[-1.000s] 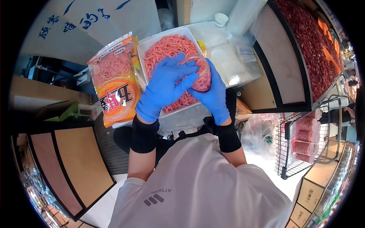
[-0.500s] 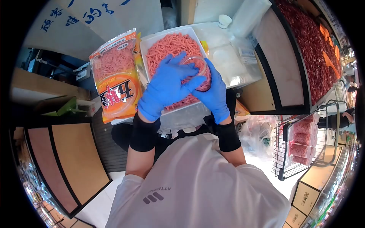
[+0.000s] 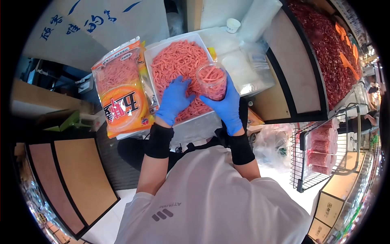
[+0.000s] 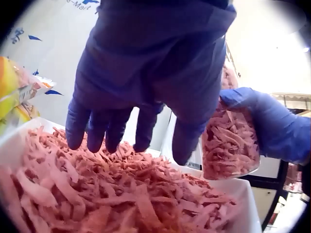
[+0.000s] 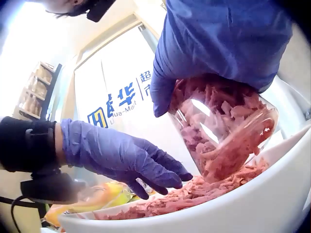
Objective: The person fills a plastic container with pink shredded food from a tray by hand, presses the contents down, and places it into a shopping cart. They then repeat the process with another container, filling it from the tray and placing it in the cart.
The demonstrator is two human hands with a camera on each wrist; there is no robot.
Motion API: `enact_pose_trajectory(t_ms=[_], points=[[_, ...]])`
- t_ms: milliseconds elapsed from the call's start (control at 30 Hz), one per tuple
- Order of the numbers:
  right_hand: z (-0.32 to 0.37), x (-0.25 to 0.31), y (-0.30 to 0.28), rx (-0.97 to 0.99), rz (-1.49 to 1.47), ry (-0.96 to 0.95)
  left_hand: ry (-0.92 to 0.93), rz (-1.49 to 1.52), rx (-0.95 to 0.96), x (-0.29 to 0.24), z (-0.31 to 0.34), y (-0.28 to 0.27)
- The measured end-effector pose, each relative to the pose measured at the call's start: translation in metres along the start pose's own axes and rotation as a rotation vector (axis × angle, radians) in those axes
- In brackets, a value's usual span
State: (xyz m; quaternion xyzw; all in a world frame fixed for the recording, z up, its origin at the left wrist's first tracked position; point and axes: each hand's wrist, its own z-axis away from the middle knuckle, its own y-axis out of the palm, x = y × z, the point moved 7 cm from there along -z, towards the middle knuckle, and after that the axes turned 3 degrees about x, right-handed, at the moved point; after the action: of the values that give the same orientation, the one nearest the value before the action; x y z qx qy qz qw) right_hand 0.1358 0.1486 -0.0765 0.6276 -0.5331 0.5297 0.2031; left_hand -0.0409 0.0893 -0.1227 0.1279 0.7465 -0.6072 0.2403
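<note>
My right hand (image 3: 227, 106), in a blue glove, grips a clear plastic jar (image 3: 211, 83) filled with pink shredded strips. The jar is held over the right side of a white tub (image 5: 218, 208) heaped with the same strips (image 3: 178, 57). In the right wrist view the jar leans, its lower end close above the heap. My left hand (image 3: 174, 101), gloved too, hovers at the near side of the tub. In the left wrist view its fingers (image 4: 97, 131) are spread and point down at the strips, holding nothing.
A large orange printed bag (image 3: 122, 89) of pink strips lies left of the tub. To the right are clear plastic packaging (image 3: 239, 69) and a small white cup (image 3: 232, 25). A wire cart (image 3: 319, 150) carries several filled jars. A bin of dark red pieces (image 3: 325, 53) stands at far right.
My left hand has come away from the jar's mouth and moved down and left over the tub, uncovering the jar. My right hand still grips the jar.
</note>
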Motion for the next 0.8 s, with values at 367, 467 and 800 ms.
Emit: enact_pose_trajectory(t_ms=[367,467,800], points=[[0.006,-0.013,-0.003,-0.014,0.01,0.05,0.019,-0.204,-0.088,-0.003,-0.023,0.002],[0.006,-0.015,-0.004,0.017,0.022,0.018,0.421,0.035,0.072,0.001,-0.05,0.045],[0.005,-0.016,-0.011,0.007,-0.011,0.037,-0.066,-0.009,-0.026,0.022,-0.015,0.061]])
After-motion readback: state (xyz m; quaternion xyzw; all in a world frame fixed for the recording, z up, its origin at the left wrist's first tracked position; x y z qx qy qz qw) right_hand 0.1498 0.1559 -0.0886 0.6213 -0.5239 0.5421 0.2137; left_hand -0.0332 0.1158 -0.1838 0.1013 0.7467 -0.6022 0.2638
